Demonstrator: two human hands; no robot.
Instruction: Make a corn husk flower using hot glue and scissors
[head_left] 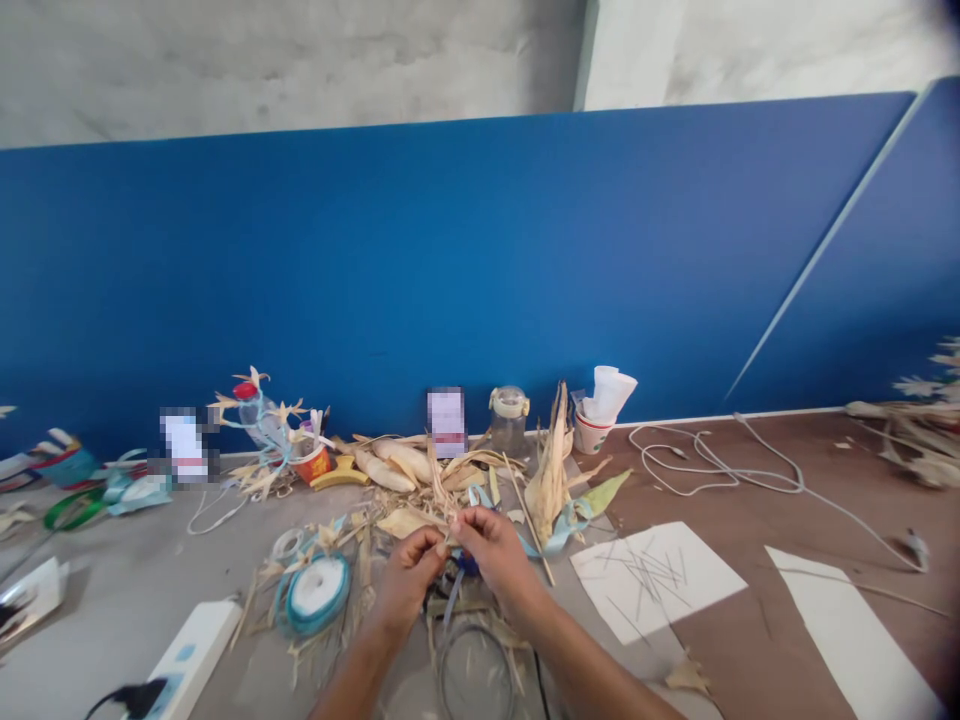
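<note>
1. From where I stand, the left hand (414, 566) and right hand (491, 552) are both narrowed to a pinch, fingertips almost meeting, to the right of the turquoise ribbon spool (318, 594).
2. Between them is a small pale strip (448, 541), likely corn husk, right of the spool and slightly beyond it. The fingers cover most of it, so I can't tell its shape.
3. I'd pinch with the very tips and leave a little of the strip showing; dry husk, if that's what it is, would probably split under a hard tug.
4. One hand should steady the piece while the other does the fine work, in small, even movements.
5. Resting the wrists lightly on the tabletop (120, 600) would help against trembling, though the litter of husk scraps right of the spool could snag a sleeve or cable.
6. The thin dark sticks (649, 572) lie crossed on a white sheet (712, 580), well to the right of the spool; handle them singly, as they look easy to bend.
7. Mind the grey cable loop (441, 672), nearer than the spool and to its right, below the wrists.
</note>
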